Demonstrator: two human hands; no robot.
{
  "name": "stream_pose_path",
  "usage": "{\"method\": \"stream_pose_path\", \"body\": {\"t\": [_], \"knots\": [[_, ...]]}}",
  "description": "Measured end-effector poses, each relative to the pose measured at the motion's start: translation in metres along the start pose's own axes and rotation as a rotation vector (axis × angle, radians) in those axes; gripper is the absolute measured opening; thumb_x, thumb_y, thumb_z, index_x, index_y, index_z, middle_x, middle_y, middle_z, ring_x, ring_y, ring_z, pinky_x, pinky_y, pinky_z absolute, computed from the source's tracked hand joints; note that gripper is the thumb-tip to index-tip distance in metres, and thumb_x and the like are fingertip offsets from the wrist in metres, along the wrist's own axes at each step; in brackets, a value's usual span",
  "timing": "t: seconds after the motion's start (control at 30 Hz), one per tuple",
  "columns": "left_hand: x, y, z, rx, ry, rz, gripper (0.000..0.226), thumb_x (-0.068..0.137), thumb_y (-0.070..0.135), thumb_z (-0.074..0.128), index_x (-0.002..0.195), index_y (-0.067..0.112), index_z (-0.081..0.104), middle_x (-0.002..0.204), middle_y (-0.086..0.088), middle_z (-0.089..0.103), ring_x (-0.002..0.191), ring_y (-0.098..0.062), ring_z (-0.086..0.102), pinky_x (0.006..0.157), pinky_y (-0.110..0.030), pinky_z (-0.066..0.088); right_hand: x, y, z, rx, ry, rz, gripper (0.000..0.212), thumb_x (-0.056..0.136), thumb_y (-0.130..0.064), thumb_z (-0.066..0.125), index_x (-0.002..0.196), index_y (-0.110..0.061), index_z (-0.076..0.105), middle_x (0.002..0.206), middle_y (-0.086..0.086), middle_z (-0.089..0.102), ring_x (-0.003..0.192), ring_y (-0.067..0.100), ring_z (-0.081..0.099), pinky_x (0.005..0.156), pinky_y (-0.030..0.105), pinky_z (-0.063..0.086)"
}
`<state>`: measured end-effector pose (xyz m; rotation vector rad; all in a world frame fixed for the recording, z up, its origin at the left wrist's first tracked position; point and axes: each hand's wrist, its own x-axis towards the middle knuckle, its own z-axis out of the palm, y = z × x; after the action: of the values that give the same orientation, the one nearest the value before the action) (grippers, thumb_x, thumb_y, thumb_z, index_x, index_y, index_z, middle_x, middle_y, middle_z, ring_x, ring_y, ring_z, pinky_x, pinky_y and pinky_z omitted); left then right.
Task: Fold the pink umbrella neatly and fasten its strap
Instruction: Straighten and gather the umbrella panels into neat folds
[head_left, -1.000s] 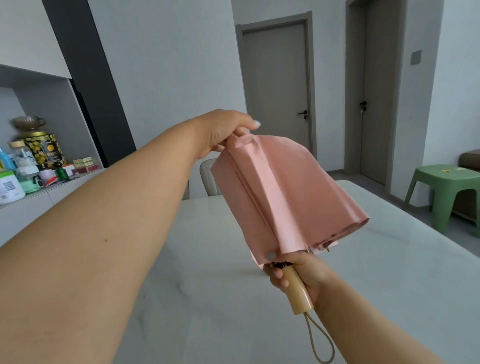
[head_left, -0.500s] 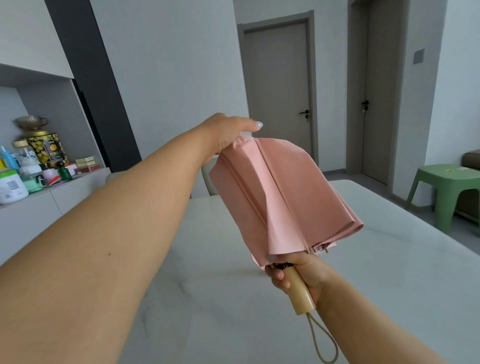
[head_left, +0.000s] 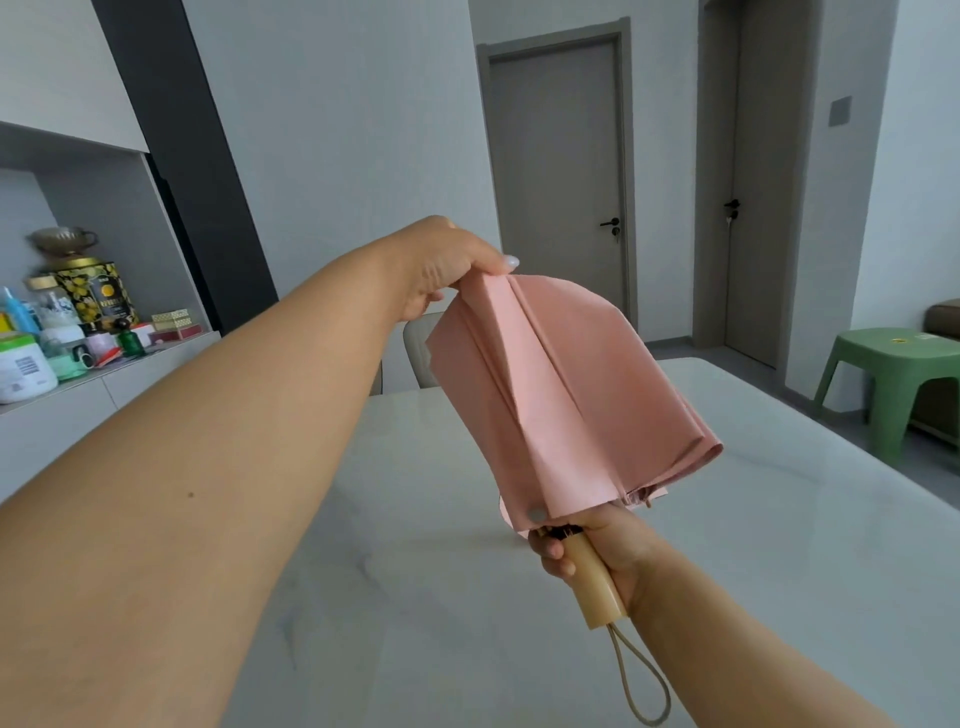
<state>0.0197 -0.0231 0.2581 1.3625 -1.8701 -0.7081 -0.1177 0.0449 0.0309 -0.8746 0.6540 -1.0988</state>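
Held in the air above the white table (head_left: 779, 545), near centre: pink umbrella (head_left: 561, 395), collapsed, canopy loose and pleated, tip toward 11 o'clock, handle toward 5 o'clock. Left hand (head_left: 441, 270) pinched on the canopy's top end. Right hand (head_left: 597, 545) wrapped around the pale wooden handle (head_left: 597, 587), cord loop (head_left: 639, 680) dangling below. Round snap (head_left: 535, 514) visible at the canopy hem, unfastened. Green stool (head_left: 893, 384) at 3 o'clock.
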Motion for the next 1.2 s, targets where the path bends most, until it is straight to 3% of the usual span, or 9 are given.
{"method": "stream_pose_path", "body": {"t": [0.1, 0.27, 0.47, 0.57, 0.7, 0.77, 0.83, 1.07, 1.2], "knots": [[-0.003, -0.003, -0.001, -0.096, -0.003, 0.002, 0.015, 0.081, 0.029, 0.071, 0.084, 0.021, 0.060, 0.080, 0.007, 0.064, 0.079, -0.011, 0.057, 0.095, -0.038, 0.032, -0.003, -0.004, 0.002, -0.006, 0.001, -0.040, 0.024, 0.059, 0.002, 0.059, 0.083, 0.002, 0.054, 0.056, 0.011, 0.054, 0.037, 0.014, 0.044, 0.033, 0.021, 0.036], [-0.009, -0.003, 0.001, -0.014, -0.027, 0.037, 0.013, 0.085, 0.026, 0.070, 0.075, 0.021, 0.064, 0.083, 0.007, 0.065, 0.078, -0.005, 0.058, 0.090, -0.031, 0.029, -0.002, -0.003, 0.001, 0.024, 0.042, -0.022, 0.022, 0.060, 0.002, 0.059, 0.081, 0.000, 0.053, 0.055, 0.012, 0.051, 0.037, 0.014, 0.044, 0.033, 0.021, 0.037], [-0.008, -0.010, 0.003, -0.203, 0.107, -0.003, 0.017, 0.083, 0.026, 0.069, 0.070, 0.024, 0.057, 0.075, 0.007, 0.059, 0.077, -0.011, 0.055, 0.083, -0.036, 0.036, -0.005, -0.004, 0.003, -0.017, 0.064, -0.032, 0.014, 0.060, 0.000, 0.059, 0.074, 0.001, 0.057, 0.060, 0.015, 0.056, 0.039, 0.015, 0.047, 0.034, 0.022, 0.039], [-0.010, -0.011, 0.013, -0.126, 0.159, -0.009, 0.013, 0.079, 0.025, 0.068, 0.082, 0.019, 0.057, 0.087, -0.001, 0.057, 0.079, -0.018, 0.053, 0.075, -0.032, 0.044, -0.005, -0.003, 0.004, -0.035, 0.088, -0.034, 0.016, 0.068, 0.007, 0.063, 0.083, 0.003, 0.059, 0.063, 0.016, 0.058, 0.040, 0.015, 0.049, 0.036, 0.022, 0.041], [-0.009, -0.023, 0.023, -0.085, 0.215, -0.118, 0.035, 0.078, 0.007, 0.057, 0.113, 0.004, 0.052, 0.094, -0.012, 0.060, 0.074, -0.022, 0.062, 0.061, -0.032, 0.059, -0.005, -0.005, 0.005, 0.026, 0.118, -0.056, 0.011, 0.078, 0.013, 0.057, 0.081, 0.003, 0.059, 0.069, 0.018, 0.058, 0.039, 0.015, 0.048, 0.034, 0.021, 0.040], [-0.010, -0.029, 0.026, -0.135, 0.248, -0.142, 0.014, 0.084, 0.001, 0.052, 0.096, 0.003, 0.058, 0.086, -0.014, 0.062, 0.061, -0.019, 0.061, 0.049, -0.025, 0.056, -0.004, -0.007, 0.006, 0.058, 0.111, -0.061, 0.011, 0.075, 0.012, 0.060, 0.081, 0.003, 0.059, 0.072, 0.018, 0.057, 0.040, 0.015, 0.047, 0.034, 0.021, 0.039], [-0.013, -0.034, 0.031, -0.155, 0.259, -0.158, 0.011, 0.089, 0.004, 0.053, 0.079, 0.005, 0.059, 0.080, -0.014, 0.063, 0.057, -0.018, 0.060, 0.050, -0.024, 0.056, -0.004, -0.007, 0.006, 0.074, 0.115, -0.060, 0.017, 0.069, 0.009, 0.065, 0.083, 0.002, 0.058, 0.072, 0.016, 0.057, 0.040, 0.015, 0.047, 0.034, 0.021, 0.039], [-0.016, -0.028, 0.047, -0.152, 0.310, -0.140, 0.029, 0.080, 0.039, 0.057, 0.075, 0.011, 0.059, 0.078, -0.011, 0.070, 0.070, -0.028, 0.071, 0.066, -0.035, 0.061, 0.000, -0.004, 0.005, 0.002, 0.216, -0.068, 0.010, 0.078, 0.010, 0.063, 0.084, 0.003, 0.059, 0.067, 0.014, 0.057, 0.042, 0.016, 0.049, 0.037, 0.022, 0.042], [-0.012, -0.027, 0.055, 0.146, 0.393, -0.147, 0.025, 0.091, 0.024, 0.049, 0.070, 0.012, 0.046, 0.075, -0.011, 0.064, 0.069, -0.028, 0.064, 0.060, -0.028, 0.049, -0.001, -0.005, 0.006, 0.000, 0.187, -0.067, 0.011, 0.077, 0.009, 0.065, 0.083, 0.002, 0.059, 0.067, 0.013, 0.057, 0.043, 0.015, 0.049, 0.037, 0.022, 0.042]]}}
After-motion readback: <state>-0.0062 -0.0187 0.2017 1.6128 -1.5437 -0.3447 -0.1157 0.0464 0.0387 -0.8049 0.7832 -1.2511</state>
